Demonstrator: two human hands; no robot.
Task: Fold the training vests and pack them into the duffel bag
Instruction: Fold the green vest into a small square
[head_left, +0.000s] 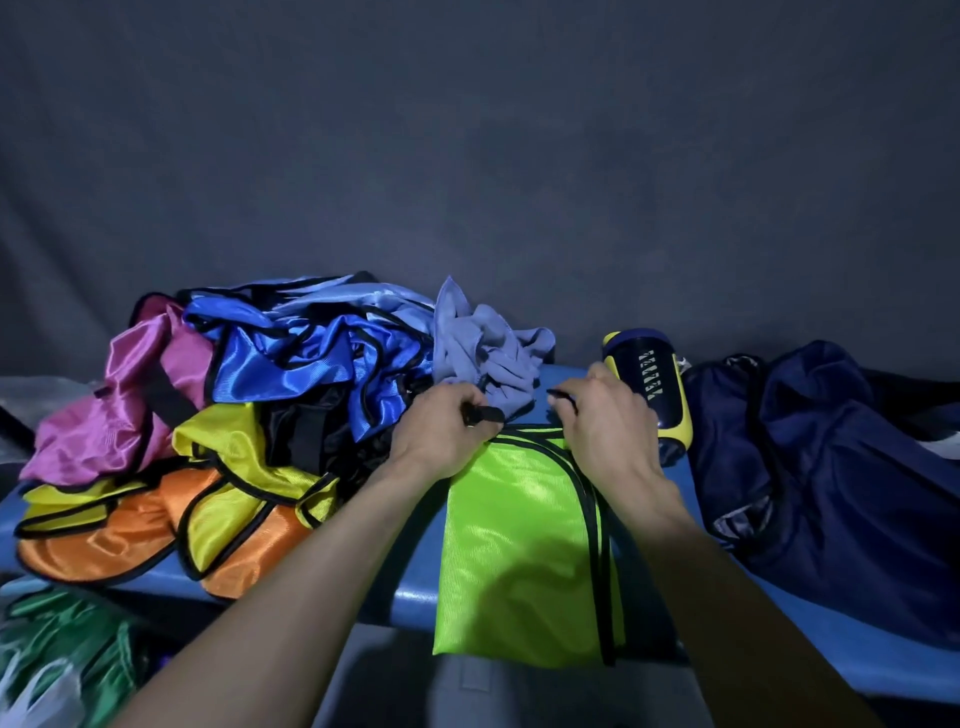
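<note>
Under my wrists the lime-green vest (519, 545) lies on the tabletop (415, 582), folded lengthwise. My left hand (441, 431) and right hand (608, 421) pinch its black trim at the far end, fingers curled. I judge this as an early stage: left of my fingers a pile of vests (234, 415) waits unfolded; right, the navy duffel bag (831, 467) lies slack. Beyond my right fingers, writing on a yellow-and-navy bottle (654, 384) is unreadable.
</note>
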